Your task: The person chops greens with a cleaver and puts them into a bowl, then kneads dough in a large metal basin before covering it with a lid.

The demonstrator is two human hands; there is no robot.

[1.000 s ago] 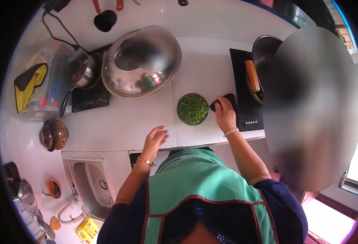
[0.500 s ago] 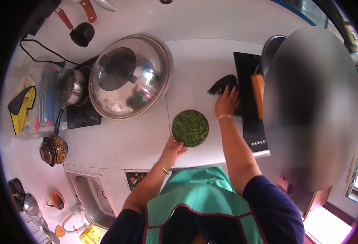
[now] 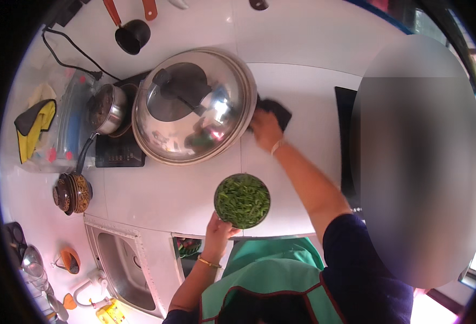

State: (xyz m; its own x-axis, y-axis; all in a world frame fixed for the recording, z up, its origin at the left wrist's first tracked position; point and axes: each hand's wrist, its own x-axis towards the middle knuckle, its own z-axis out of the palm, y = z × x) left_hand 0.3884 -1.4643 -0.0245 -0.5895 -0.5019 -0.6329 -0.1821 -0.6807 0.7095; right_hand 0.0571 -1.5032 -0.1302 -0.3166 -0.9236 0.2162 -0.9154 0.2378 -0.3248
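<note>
My left hand is closed on the near left rim of a round bowl heaped with chopped green leaves, close to the counter's front edge. With the arm stretched forward, my right hand grips a black cloth on the white counter. The cloth lies against the right edge of a large domed steel lid with a dark window and handle. Part of the cloth and the right fingertips are blurred or hidden.
A small steel saucepan stands left of the lid by a black induction cooker. Patterned brown bowls are stacked nearer me. A sink is at the lower left, another black cooktop at the right. A ladle hangs behind.
My right hand has slid the black cloth leftward, from beside the right cooktop to the lid's edge. My left hand keeps its hold on the bowl. The view has shifted a little.
</note>
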